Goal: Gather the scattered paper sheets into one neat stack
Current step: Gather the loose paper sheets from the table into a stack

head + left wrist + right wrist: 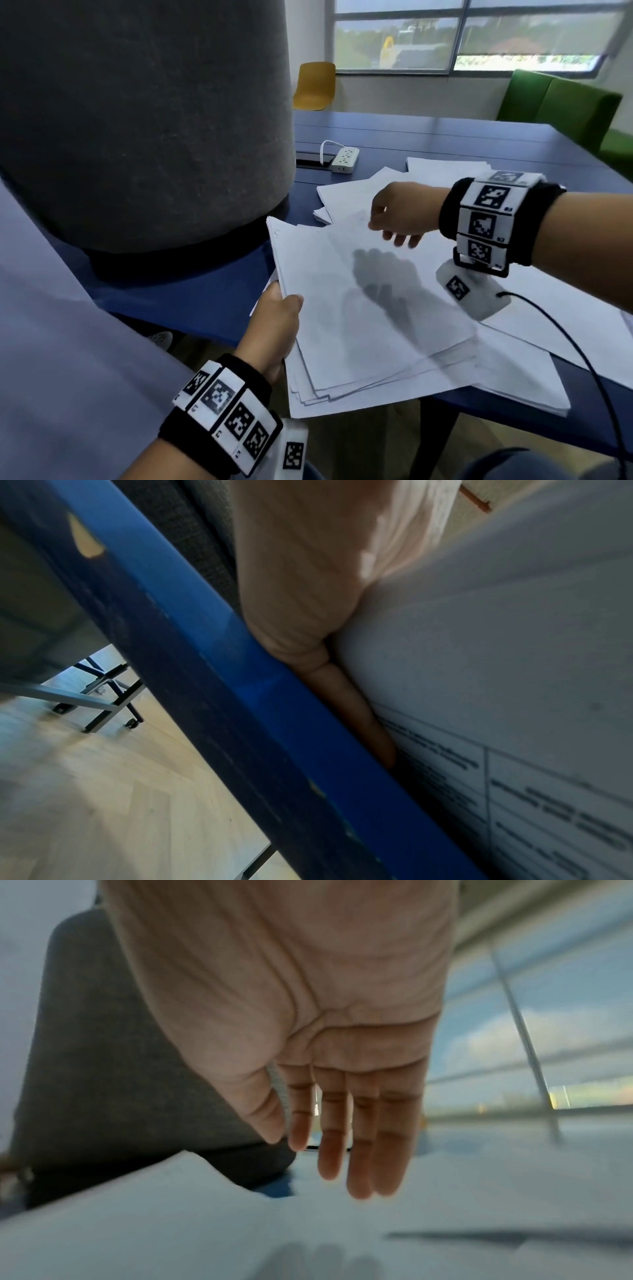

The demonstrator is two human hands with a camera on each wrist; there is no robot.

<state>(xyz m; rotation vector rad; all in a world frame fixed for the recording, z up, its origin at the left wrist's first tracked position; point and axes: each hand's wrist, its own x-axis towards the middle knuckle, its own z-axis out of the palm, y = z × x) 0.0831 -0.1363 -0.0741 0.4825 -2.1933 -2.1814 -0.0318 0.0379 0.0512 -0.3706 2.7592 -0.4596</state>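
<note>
A loose stack of white paper sheets (359, 325) juts over the near edge of the blue table (445, 137), its edges uneven. My left hand (279, 318) grips the stack's left edge, thumb on top and fingers (349, 704) underneath against printed paper (496, 669). My right hand (399, 216) hovers open above the stack's far end, fingers (359, 1137) straight, holding nothing; its shadow falls on the top sheet. More sheets (359, 195) lie scattered further back, and others (548, 308) to the right.
A large grey felt-covered cylinder (144, 120) stands on the table at the left, close to the stack. A white power strip (345, 159) lies behind the papers. A yellow chair (315, 85) and green seating (565, 106) stand beyond the table.
</note>
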